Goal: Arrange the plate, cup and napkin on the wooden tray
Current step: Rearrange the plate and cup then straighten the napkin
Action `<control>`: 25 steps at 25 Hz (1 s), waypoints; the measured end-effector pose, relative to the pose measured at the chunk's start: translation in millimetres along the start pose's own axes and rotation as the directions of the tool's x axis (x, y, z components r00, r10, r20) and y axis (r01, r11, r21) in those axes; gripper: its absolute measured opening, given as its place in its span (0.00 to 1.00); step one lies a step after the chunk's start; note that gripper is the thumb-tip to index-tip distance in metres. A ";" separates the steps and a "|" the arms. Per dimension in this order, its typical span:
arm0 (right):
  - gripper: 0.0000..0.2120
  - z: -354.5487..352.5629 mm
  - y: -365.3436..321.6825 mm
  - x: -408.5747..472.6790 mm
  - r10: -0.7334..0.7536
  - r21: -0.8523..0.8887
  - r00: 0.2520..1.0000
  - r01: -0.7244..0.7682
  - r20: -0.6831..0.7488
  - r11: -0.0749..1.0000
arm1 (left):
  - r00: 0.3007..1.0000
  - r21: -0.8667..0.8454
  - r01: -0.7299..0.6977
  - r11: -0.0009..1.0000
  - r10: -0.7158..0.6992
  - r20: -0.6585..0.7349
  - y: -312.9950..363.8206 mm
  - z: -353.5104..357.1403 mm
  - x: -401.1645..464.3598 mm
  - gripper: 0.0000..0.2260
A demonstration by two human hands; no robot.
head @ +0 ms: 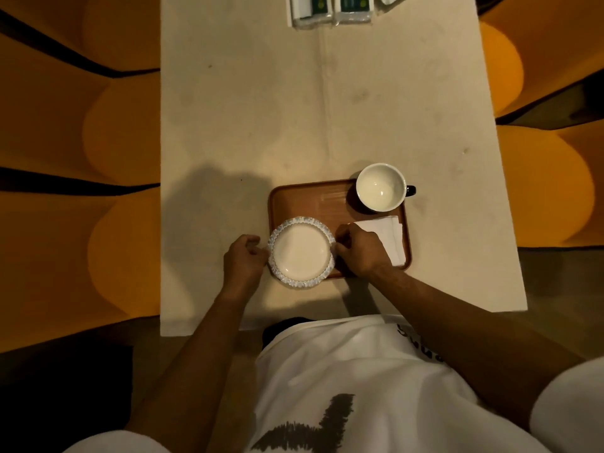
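A wooden tray lies on the pale table near its front edge. A white plate with a frilled grey rim sits on the tray's near left corner and overhangs its edge. My left hand grips the plate's left rim and my right hand grips its right rim. A dark cup with a white inside stands on the tray's far right corner, handle pointing right. A folded white napkin lies on the tray's right side, partly under my right hand.
Two wrapped white packs with green labels lie at the table's far edge. Orange cushioned seats flank the table on both sides. The table's bare top stretches beyond the tray.
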State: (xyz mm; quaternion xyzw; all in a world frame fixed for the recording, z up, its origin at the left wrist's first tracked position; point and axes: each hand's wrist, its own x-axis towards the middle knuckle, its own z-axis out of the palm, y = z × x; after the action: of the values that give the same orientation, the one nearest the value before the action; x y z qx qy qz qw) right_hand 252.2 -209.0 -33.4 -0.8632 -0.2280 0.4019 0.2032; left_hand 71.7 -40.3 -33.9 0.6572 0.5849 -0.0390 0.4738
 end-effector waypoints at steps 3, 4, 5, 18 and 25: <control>0.08 -19.6 -13.3 -8.3 -0.018 0.125 0.959 0.056 -0.283 0.991 | 0.987 0.068 -0.129 0.989 0.135 -0.089 27.4 -3.9 6.7 0.11; 0.08 -28.3 -16.1 -8.5 -0.012 0.158 0.914 0.083 -0.405 0.984 | 0.981 0.066 -0.174 0.982 0.179 -0.076 40.5 0.8 14.7 0.09; 0.08 -37.0 -16.9 -8.0 0.000 0.177 0.862 0.104 -0.506 0.979 | 0.973 0.067 -0.222 0.973 0.225 -0.041 56.1 7.5 20.9 0.09; 0.22 -105.2 62.5 44.5 -0.013 0.228 0.957 0.082 -0.290 0.970 | 0.933 -0.221 -0.175 0.960 0.233 0.275 175.8 133.4 20.4 0.15; 0.22 -115.8 70.5 54.7 0.057 0.351 0.966 0.036 -0.251 0.936 | 0.933 -0.223 -0.185 0.957 0.242 0.265 182.1 143.8 23.4 0.15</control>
State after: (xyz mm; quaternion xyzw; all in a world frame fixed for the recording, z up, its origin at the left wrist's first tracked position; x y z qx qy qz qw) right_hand 390.9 -255.2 -35.1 -0.8588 -0.1191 0.3219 0.3804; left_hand 298.1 -95.1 -21.7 0.6547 0.4350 -0.0254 0.6177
